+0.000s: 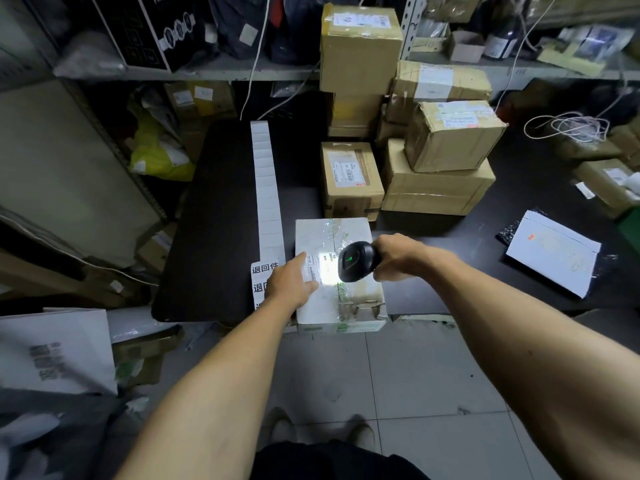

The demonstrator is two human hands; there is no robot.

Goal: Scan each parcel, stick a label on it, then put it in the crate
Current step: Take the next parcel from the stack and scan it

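White parcel [337,275] on bench [221,216] edge, left hand [291,282] flat on its label reading "MX". Right hand [398,258] grips black scanner [356,261] at parcel's 3 o'clock; label strip [268,188] at 9 reads "退回件".

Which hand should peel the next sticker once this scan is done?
Left, probably. The left hand rests flat on the white taped cardboard parcel, right beside the long white strip of labels, and holds nothing. The right hand grips the black handheld scanner.
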